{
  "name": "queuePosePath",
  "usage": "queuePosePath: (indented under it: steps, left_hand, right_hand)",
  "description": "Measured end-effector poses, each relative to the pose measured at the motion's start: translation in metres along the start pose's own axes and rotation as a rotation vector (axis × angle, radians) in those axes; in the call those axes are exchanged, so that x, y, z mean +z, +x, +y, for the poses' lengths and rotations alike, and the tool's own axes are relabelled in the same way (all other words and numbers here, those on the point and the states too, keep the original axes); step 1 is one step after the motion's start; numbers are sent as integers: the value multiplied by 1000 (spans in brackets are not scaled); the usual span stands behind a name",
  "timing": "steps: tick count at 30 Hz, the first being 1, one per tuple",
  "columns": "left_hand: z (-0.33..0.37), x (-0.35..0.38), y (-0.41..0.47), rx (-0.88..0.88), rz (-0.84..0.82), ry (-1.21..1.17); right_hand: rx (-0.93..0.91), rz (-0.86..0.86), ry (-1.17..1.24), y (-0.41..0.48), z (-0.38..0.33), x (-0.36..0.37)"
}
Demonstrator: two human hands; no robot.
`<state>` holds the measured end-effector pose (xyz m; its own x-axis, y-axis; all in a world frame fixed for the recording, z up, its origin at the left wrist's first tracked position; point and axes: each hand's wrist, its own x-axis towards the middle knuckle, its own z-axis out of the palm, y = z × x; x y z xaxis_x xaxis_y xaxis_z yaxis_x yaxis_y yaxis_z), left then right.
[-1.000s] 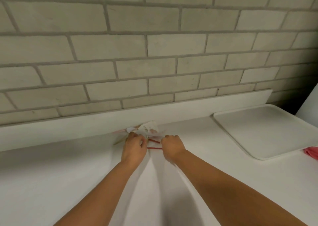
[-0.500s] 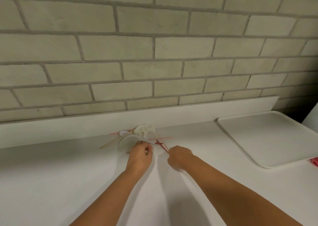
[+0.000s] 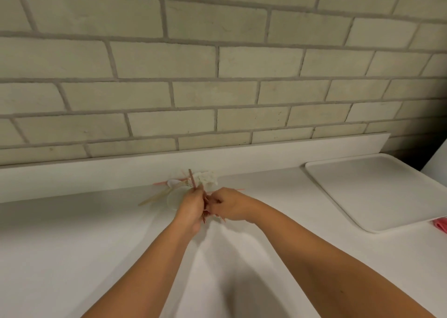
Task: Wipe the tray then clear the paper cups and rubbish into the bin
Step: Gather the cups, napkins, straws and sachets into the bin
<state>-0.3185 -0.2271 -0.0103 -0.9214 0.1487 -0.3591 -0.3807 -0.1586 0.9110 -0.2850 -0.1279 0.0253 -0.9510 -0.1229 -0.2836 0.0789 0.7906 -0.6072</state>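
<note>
A small heap of rubbish lies on the white counter by the back ledge: a crumpled white tissue (image 3: 207, 177), a flattened white paper cup (image 3: 174, 198), a wooden stirrer (image 3: 154, 198) and thin red straws (image 3: 192, 179). My left hand (image 3: 191, 204) grips a bunch of red straws that stick up and down out of its fist. My right hand (image 3: 228, 204) is curled right beside it and pinches the same bunch of straws. The white tray (image 3: 377, 191) lies flat at the right, bare on top.
A grey brick wall rises behind the low white ledge (image 3: 96, 175). A bit of pink cloth (image 3: 441, 225) shows at the right edge beside the tray. The white counter (image 3: 72, 245) spreads to the left and front.
Both hands have drawn together over the heap. The red straws, earlier lying spread on the counter, are now gathered upright in my left hand's grip.
</note>
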Motion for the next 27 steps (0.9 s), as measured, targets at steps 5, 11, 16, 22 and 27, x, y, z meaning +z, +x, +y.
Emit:
queuePosePath:
  steps: [5, 11, 16, 22, 27]
  left_hand:
    - [17, -41, 13, 28, 132, -50]
    - [21, -63, 18, 34, 129, -34]
    - [17, -72, 20, 37, 139, -26]
    - [11, -90, 24, 64, 186, 4]
    - [11, -97, 28, 112, 254, 153]
  right_hand:
    - [98, 257, -177, 30, 13, -11]
    - [29, 194, -332, 68, 8, 19]
    - [31, 289, -412, 89, -8, 45]
    - [119, 307, -214, 98, -15, 48]
    - [6, 289, 331, 93, -21, 25]
